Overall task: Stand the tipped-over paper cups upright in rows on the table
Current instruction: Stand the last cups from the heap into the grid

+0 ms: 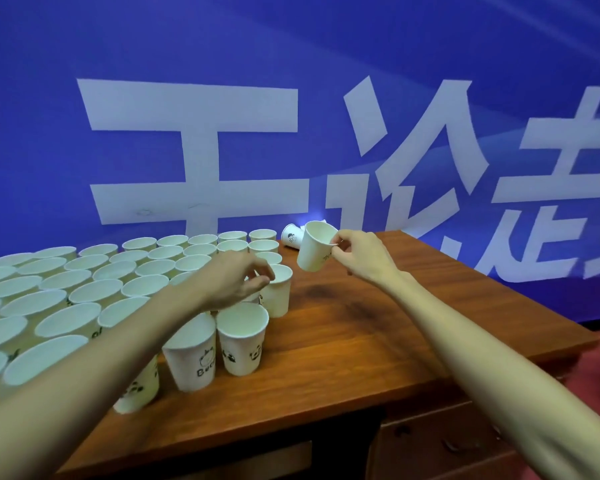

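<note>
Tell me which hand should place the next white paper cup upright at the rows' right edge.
Right. The right hand already pinches a tilted white paper cup above the wooden table; the left hand pinches a standing cup's rim.

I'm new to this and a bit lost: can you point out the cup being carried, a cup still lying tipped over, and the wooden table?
carried cup [313, 251]: head view, its side wall.
tipped-over cup [291, 236]: head view, its printed side.
table [378, 327]: head view, bare top.

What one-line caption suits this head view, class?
Left hand pinches a standing cup's rim while the right hand holds another cup tilted above the table.
</note>
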The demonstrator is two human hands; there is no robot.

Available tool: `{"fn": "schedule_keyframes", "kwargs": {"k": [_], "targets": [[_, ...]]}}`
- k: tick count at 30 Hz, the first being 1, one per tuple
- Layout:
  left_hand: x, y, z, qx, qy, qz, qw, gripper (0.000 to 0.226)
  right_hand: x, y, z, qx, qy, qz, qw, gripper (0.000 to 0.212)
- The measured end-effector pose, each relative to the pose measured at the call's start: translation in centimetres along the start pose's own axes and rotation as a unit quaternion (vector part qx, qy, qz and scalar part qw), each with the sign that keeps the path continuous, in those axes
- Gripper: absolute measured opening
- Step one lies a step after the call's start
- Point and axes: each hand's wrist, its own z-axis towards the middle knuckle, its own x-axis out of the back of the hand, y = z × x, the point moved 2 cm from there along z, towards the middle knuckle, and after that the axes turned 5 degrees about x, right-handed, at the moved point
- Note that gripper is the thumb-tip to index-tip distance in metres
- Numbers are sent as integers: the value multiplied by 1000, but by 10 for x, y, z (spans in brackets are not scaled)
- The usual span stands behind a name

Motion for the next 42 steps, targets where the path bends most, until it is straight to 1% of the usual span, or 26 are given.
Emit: {"fn": "schedule_keyframes", "kwargs": {"k": [4, 11, 14, 17, 23, 26, 34, 38, 40, 42], "targets": [[-4, 1, -14, 5, -7, -5, 1000, 18, 5, -6, -24, 13, 7, -12, 1000, 13], [-8, -1, -29, 9, 0, -5, 1000, 19, 9, -8, -50, 4, 7, -24, 1000, 14], [-8, -2, -30, 15, -2, -5, 1000, 18, 9, -12, -56, 6, -4, -27, 1000, 11], [-9, -4, -30, 18, -3, -2, 1000, 17, 6, -16, -59, 5, -17, -24, 1000, 15], [-12, -8, -33, 14, 2, 12, 1000, 18, -11, -28, -62, 20, -80, -31, 996, 13], [-12, -9, -34, 21, 1, 12, 1000, 20, -21, -32, -64, 33, -102, -33, 994, 17], [-11, -8, -36, 28, 0, 8, 1000, 22, -31, -44, -63, 59, -113, -12, 992, 17], [-8, -6, -37, 29, 3, 2, 1000, 21, -32, -51, -62, 75, -118, -2, 990, 13], [-5, -6, -37, 32, 4, -7, 999, 21, -30, -53, -61, 79, -123, 8, 989, 19], [-2, -6, -36, 37, 3, -12, 999, 23, -26, -53, -58, 80, -110, 15, 991, 28]]}}
